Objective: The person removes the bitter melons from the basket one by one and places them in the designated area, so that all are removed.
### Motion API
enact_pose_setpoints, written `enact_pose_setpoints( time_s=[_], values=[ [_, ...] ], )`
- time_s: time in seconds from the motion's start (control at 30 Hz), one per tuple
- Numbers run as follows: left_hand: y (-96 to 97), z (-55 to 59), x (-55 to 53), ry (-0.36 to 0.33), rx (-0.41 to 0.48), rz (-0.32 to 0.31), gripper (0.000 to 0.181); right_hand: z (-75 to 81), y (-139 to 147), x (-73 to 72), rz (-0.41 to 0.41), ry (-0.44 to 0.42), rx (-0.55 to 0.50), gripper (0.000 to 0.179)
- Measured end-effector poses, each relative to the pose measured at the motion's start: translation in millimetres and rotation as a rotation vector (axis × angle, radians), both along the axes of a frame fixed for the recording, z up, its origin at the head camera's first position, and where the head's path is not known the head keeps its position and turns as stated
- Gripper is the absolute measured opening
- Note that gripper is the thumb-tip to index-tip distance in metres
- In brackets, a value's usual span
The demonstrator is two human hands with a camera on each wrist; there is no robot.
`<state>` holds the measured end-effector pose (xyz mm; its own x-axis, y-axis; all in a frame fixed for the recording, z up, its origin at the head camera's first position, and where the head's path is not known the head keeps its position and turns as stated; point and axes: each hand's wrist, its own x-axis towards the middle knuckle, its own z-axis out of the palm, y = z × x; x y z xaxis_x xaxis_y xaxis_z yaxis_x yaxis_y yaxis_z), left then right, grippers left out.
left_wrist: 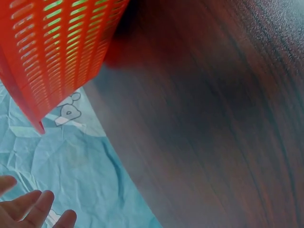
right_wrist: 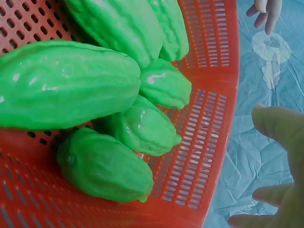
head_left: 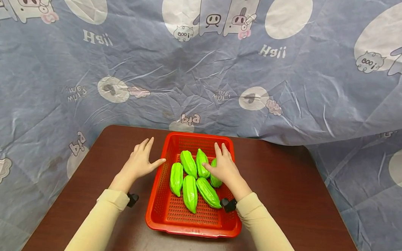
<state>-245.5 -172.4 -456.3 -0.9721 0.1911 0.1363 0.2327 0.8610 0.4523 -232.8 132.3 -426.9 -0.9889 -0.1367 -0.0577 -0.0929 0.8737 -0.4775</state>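
Observation:
Several bright green, ridged bitter melons (head_left: 190, 193) lie in a red perforated plastic basket (head_left: 193, 230). My left hand (head_left: 139, 161) hovers outside the basket's left side, fingers spread and thumb reaching toward the rim. Over the basket's right side is my right hand (head_left: 225, 167), its fingers extended and its thumb overlapping one melon in the head view; it hides part of the rightmost melon (head_left: 215, 179). The right wrist view has the melons (right_wrist: 71, 85) up close, with the fingers of that hand apart from them. Neither hand holds anything.
The basket stands on a dark brown wooden table (head_left: 272, 190). A grey-blue cloth (head_left: 176, 75) printed with cartoon figures hangs behind the table and along its sides. Each wrist wears a small black camera (head_left: 133, 200).

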Motion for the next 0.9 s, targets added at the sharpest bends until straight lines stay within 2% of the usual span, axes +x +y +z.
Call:
enact_pose_setpoints(
  time_s=[0.5, 0.9],
  values=[
    [2.0, -11.6, 7.6, -0.070, 0.115, -0.001, 0.088, -16.8, -6, 1.8, -0.075, -0.043, -0.022, 0.086],
    [6.8, -12.7, 13.3, -0.152, 0.119, -0.019, 0.070, -24.8, -11, 1.8, -0.126, -0.109, 0.008, 0.083]
  ],
)
